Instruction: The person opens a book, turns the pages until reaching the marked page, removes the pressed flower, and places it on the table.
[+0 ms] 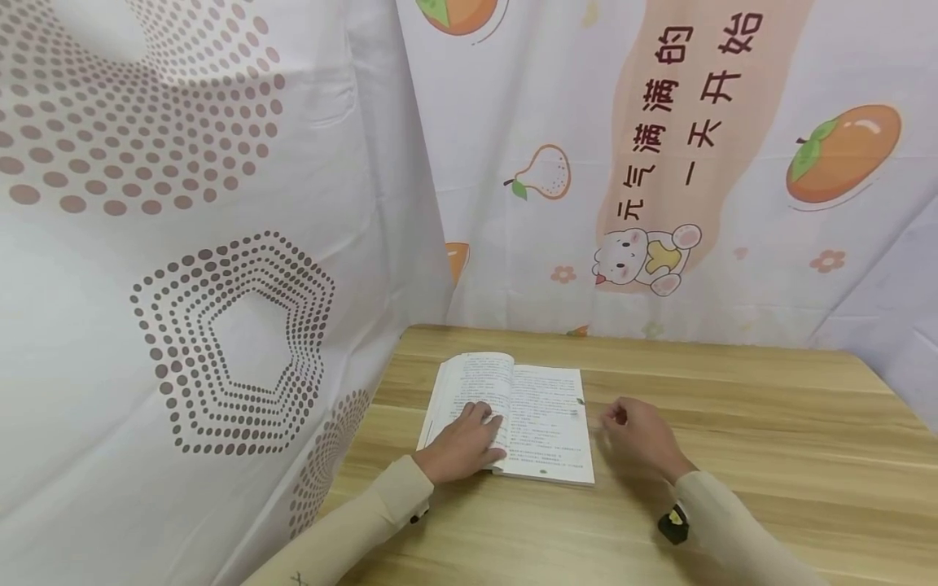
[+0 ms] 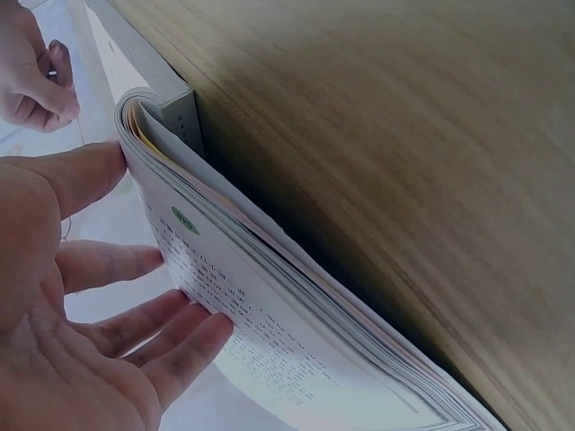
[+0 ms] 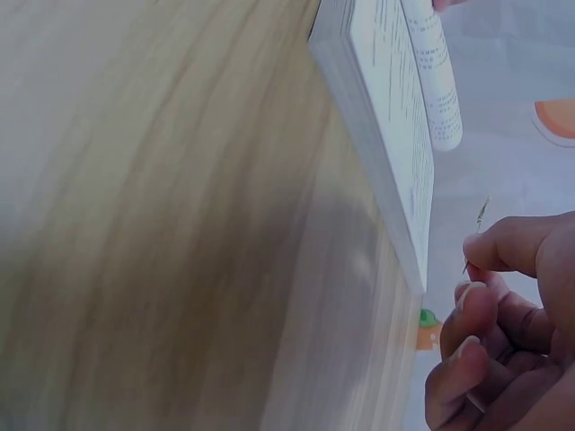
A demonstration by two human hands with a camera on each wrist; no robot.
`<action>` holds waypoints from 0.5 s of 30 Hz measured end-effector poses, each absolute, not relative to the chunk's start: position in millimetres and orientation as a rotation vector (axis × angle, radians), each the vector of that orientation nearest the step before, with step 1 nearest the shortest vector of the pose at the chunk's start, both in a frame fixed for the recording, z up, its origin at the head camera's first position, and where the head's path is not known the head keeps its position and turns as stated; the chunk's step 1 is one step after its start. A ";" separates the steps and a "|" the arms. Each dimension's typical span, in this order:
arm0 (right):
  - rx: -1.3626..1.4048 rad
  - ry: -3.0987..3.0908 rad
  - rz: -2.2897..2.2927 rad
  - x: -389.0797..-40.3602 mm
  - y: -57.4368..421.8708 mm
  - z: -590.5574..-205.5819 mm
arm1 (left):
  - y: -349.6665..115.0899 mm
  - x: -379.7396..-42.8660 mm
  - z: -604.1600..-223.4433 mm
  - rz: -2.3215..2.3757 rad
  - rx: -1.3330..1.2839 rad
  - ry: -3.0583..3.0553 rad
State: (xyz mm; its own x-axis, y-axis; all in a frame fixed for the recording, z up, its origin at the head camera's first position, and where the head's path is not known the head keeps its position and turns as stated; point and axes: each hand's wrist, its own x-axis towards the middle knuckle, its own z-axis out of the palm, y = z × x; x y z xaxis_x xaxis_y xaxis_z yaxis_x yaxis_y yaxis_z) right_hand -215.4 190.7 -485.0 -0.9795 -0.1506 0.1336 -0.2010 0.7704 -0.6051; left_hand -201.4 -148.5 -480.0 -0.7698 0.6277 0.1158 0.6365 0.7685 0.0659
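Observation:
An open book [image 1: 545, 423] with printed text lies on the wooden table. My left hand [image 1: 463, 443] rests on its left-hand pages near the spine; in the left wrist view the hand's spread fingertips touch the page [image 2: 269, 314] and the thumb is at the curved page edges by the spine. Just right of the book, my right hand [image 1: 645, 435] is held above the table. Between thumb and forefinger, the right hand [image 3: 517, 314] pinches a thin dried sprig [image 3: 482, 214], seen clearly only in the right wrist view. Its lower end is hidden by the fingers.
The wooden table [image 1: 769, 423] extends to the right of the book. A white curtain with dotted patterns [image 1: 242, 342] hangs along the left side, and a printed fruit curtain [image 1: 513, 244] hangs behind the table. A dark wrist device [image 1: 672, 525] sits at the right sleeve.

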 end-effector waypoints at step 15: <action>0.233 -2.908 0.956 -211.1 219.2 -488.6 | -149.6 -207.3 -482.1 -0.165 -1.051 -2.857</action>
State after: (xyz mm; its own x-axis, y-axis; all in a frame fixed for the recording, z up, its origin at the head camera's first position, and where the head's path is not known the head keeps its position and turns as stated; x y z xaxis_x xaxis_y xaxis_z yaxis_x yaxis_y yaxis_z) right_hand -211.1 219.2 -488.6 -0.9860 -0.1210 0.1151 -0.1657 0.7948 -0.5839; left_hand -207.3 -149.6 -482.1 -0.7585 0.6397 0.1245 0.6498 0.7570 0.0694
